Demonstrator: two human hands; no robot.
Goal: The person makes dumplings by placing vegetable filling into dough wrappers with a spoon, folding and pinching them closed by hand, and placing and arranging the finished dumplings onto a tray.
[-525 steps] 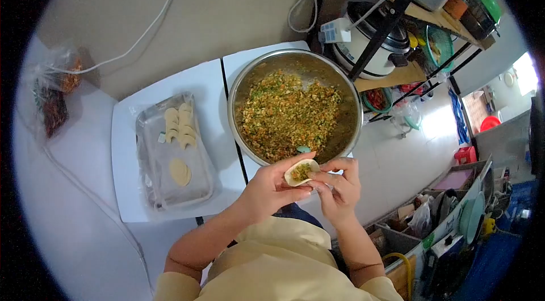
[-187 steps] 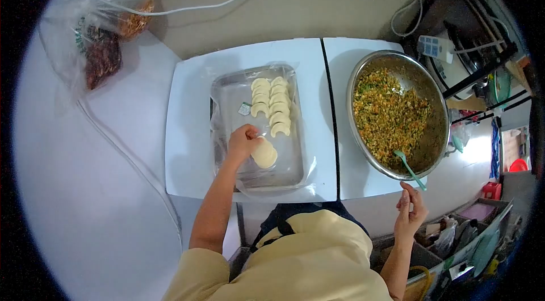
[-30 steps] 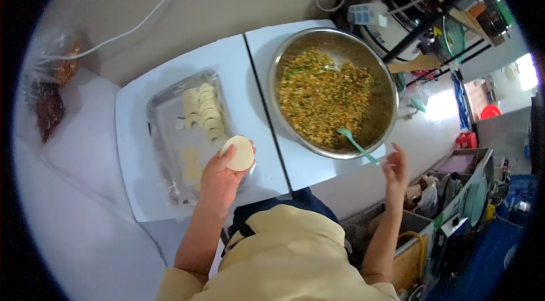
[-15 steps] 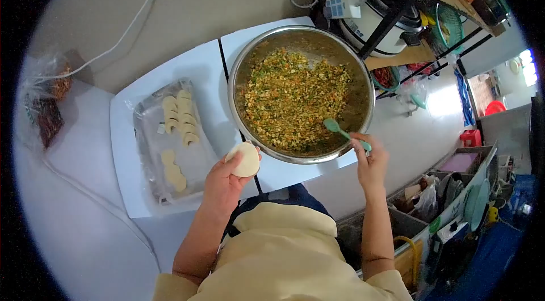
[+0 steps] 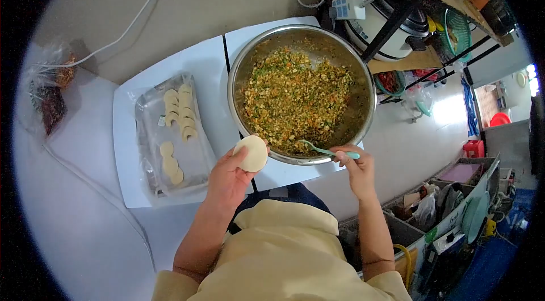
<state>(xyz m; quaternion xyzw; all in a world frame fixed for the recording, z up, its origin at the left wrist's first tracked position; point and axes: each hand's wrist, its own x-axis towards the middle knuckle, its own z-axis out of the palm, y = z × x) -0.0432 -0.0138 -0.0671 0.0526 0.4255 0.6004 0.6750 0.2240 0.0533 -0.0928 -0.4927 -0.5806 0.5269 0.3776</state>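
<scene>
The left hand (image 5: 228,177) has its fingers grasping a round dough wrapper (image 5: 254,154), its flat face turned up, just beside the near left rim of a large metal bowl (image 5: 363,122); whether it touches the rim, I cannot tell. The right hand (image 5: 357,170) is at the near right rim, its fingers closed around the handle of a pale green spoon (image 5: 329,152), whose head dips into the chopped filling (image 5: 295,99) near the bowl's edge. The filling is a mix of yellow, green and orange bits. The bowl sits on a white worktop (image 5: 213,88), to the right of a dark seam. Left of the seam lies a metal tray (image 5: 193,167) covered with clear plastic. Folded dumplings (image 5: 186,115) stand in two rows towards its far end, with a small label (image 5: 162,121) beside them, and loose wrappers (image 5: 170,165) lie overlapping nearer the person. Beyond the bowl, a cooker (image 5: 369,37) stands on a shelf.
</scene>
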